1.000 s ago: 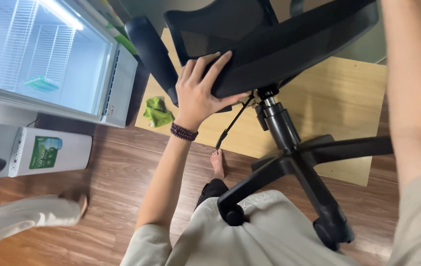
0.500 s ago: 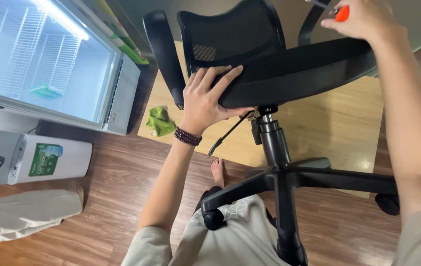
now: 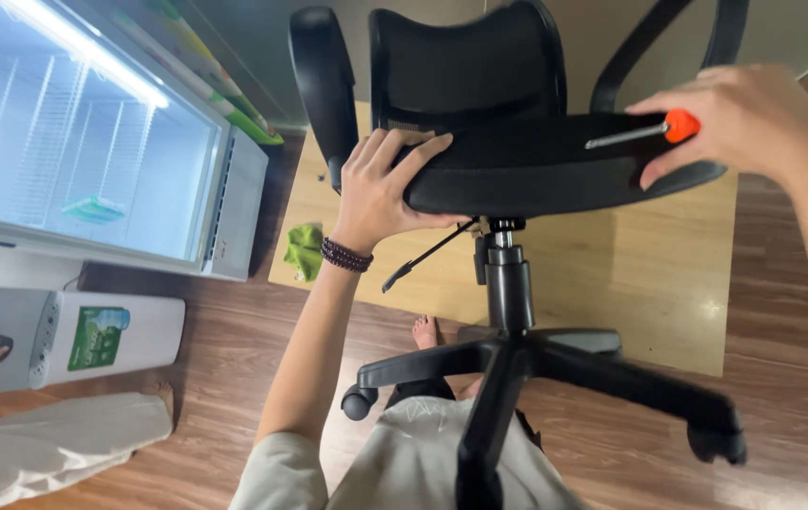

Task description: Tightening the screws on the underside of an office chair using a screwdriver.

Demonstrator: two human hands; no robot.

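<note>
A wooden floor (image 3: 215,368) with a pale board (image 3: 668,274) laid on it. A black office chair (image 3: 508,170) stands on the board. The left hand (image 3: 387,184) lies spread on the seat's front edge. The right hand (image 3: 753,118), at the seat's far side, grips an orange-handled screwdriver (image 3: 645,130) over the seat. A green cloth (image 3: 305,250) lies left of the chair.

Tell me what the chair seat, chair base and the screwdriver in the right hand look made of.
Chair seat: black woven fabric or mesh over padding, matte, by its look.
Chair base: black moulded plastic, probably; slight sheen on the legs.
Screwdriver: bare metal shaft, bright grey; orange handle, likely plastic, mostly hidden in the right hand.
</note>
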